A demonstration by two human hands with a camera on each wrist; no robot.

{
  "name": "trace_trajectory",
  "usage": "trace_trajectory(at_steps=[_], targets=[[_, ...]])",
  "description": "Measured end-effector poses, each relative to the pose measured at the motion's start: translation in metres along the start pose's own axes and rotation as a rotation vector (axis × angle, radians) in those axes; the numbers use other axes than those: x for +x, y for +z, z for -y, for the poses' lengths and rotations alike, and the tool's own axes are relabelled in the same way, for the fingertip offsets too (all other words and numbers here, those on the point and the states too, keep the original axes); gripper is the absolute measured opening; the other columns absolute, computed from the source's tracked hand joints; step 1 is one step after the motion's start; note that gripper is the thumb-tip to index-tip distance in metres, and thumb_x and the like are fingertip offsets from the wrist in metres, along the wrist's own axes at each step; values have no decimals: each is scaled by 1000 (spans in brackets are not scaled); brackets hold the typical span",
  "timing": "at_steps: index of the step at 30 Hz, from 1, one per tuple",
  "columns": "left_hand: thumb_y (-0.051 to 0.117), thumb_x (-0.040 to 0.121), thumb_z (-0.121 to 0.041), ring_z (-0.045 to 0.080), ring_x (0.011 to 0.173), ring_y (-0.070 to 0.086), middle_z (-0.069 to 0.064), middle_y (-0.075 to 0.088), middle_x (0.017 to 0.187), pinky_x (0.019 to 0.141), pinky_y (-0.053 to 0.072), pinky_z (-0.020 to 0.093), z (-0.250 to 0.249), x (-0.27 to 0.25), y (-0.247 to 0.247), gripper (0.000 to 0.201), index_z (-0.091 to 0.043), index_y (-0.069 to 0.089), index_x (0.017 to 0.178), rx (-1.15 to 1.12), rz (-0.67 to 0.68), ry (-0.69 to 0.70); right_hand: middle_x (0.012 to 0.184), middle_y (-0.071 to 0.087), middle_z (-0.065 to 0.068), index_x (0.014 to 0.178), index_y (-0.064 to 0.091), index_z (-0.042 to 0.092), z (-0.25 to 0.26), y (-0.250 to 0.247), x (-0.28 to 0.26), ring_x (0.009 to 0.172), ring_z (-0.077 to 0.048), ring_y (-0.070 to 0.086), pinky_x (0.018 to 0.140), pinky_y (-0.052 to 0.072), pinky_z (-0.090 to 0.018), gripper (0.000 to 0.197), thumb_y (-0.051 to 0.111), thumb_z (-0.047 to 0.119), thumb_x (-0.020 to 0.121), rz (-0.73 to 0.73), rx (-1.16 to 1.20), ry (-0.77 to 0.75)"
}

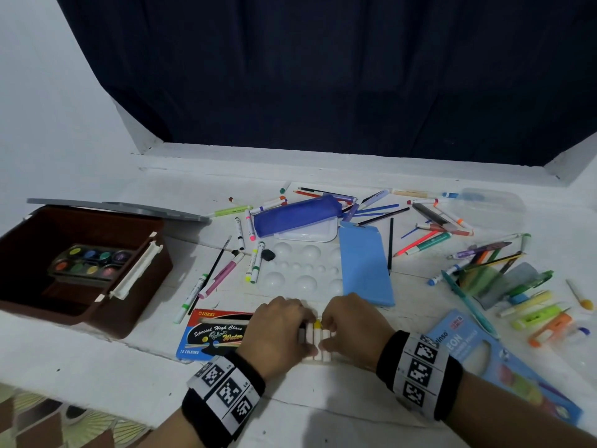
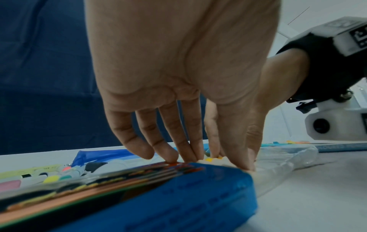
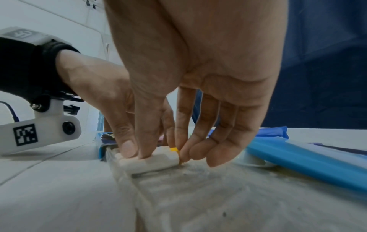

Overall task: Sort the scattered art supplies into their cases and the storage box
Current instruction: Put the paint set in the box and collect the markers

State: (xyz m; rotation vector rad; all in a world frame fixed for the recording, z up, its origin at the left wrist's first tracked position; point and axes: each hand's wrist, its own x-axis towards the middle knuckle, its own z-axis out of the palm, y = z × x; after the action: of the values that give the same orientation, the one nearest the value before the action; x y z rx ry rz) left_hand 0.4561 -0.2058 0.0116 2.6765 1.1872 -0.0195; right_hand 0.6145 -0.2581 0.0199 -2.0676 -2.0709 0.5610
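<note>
both hands low at the near edge of the white worktop [image 1: 97, 360], meeting over a row of white paint tubes [image 1: 318, 342] in a clear tray [image 3: 178, 180] that juts from the right end of the blue-and-red watercolour box [image 1: 214, 333]. left hand [image 1: 277, 331] over the box's open end, thumb and fingers [image 2: 168, 150] curled down and pinching the tubes from the near and far sides. right hand [image 1: 352, 328] just beside it, thumb [image 3: 146, 146] pressed on the outermost white tube [image 3: 151, 161], index fingertip at that tube's yellow cap [image 3: 174, 149], so gripping the tube end to end; remaining fingers loosely curled above the tray. tubes lying side by side, touching, caps pointing away from the body, bodies plain white. box printed "nikki" and "12 colours", flat on the worktop. further back: a white mixing palette [image 1: 300, 270] with round wells, a light blue case lid [image 1: 366, 263] right of it, a dark blue pencil case [image 1: 297, 215] behind, markers and pencils [image 1: 433, 221] scattered around. far left, an open brown storage box [image 1: 129, 305] holding a round-pan paint set [image 1: 89, 261], grey lid [image 1: 119, 208] lying behind. far right, a blue neon marker pack [image 1: 504, 367] and loose highlighters [image 1: 536, 315].
</note>
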Motion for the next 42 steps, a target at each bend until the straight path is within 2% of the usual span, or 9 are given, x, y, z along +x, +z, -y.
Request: trace_trajectory(at_steps=[8, 14, 19, 22, 25, 28, 32, 35, 42], targets=[[65, 90, -49, 15, 103, 62, -8, 72, 109, 86, 45, 26, 11, -5, 3, 34, -29, 70, 116, -155, -71, 42, 79, 60, 8, 81, 60, 20, -6, 1, 1, 75, -12, 56, 61, 43, -27, 28, 80, 35, 67, 2, 75, -4], [61, 96, -38, -6, 90, 64, -21, 71, 101, 83, 51, 15, 40, -8, -18, 17, -32, 73, 106, -504, -145, -38, 77, 58, 12, 83, 62, 22, -7, -5, 10, 72, -8, 56, 63, 47, -26, 34, 83, 41, 65, 66, 66, -10], [60, 92, -25, 13, 82, 68, -5, 74, 95, 80, 56, 31, 108, 22, -37, 16, -30, 72, 102, -219, -312, -312, 79, 62, 10, 83, 63, 22, -7, -13, 21, 72, -8, 57, 59, 42, -22, 37, 86, 45, 64, 157, 6, -47], [63, 90, -22, 21, 93, 67, 3, 72, 109, 85, 56, 34, 144, 44, -41, 20, -25, 70, 108, -184, -166, -447, 74, 55, 13, 84, 62, 22, -2, -17, 30, 71, -9, 55, 61, 45, -27, 42, 87, 46, 61, 192, -43, -96], [63, 90, -23, 24, 93, 65, 9, 69, 112, 78, 54, 30, 162, 61, -39, 15, -16, 66, 103, -78, -49, -470, 74, 54, 13, 89, 63, 22, 1, -24, 39, 73, -12, 57, 67, 50, -31, 42, 86, 47, 64, 201, -11, -111], [55, 96, -34, 31, 105, 64, 15, 67, 114, 85, 52, 34, 164, 72, -41, 29, -9, 65, 108, -64, -36, -471, 74, 50, 14, 86, 62, 22, 1, -34, 57, 75, -12, 52, 66, 41, -27, 30, 78, 46, 76, 106, 17, -136], [55, 95, -34, 29, 107, 64, 12, 68, 113, 90, 52, 36, 167, 83, -41, 29, -11, 64, 109, -47, -3, -475, 84, 55, 7, 80, 53, 27, -8, -50, 109, 89, -20, 57, 73, 43, -29, 20, 63, 44, 84, -115, -77, -152], [57, 94, -34, 28, 109, 64, 10, 68, 114, 91, 52, 34, 166, 89, -41, 27, -14, 64, 111, -19, 2, -483, 105, 60, -1, 105, 61, 20, -21, -65, 149, 107, -24, 55, 83, 42, -31, 19, 56, 31, 90, -200, -172, -151], [57, 93, -35, 25, 108, 64, 8, 67, 116, 88, 50, 33, 163, 92, -42, 28, -16, 60, 113, 48, -25, -488, 155, 33, -1, 151, 29, 20, -46, -72, 217, 146, -26, 22, 116, 25, -50, 68, 54, 18, 88, 59, -328, -106]])
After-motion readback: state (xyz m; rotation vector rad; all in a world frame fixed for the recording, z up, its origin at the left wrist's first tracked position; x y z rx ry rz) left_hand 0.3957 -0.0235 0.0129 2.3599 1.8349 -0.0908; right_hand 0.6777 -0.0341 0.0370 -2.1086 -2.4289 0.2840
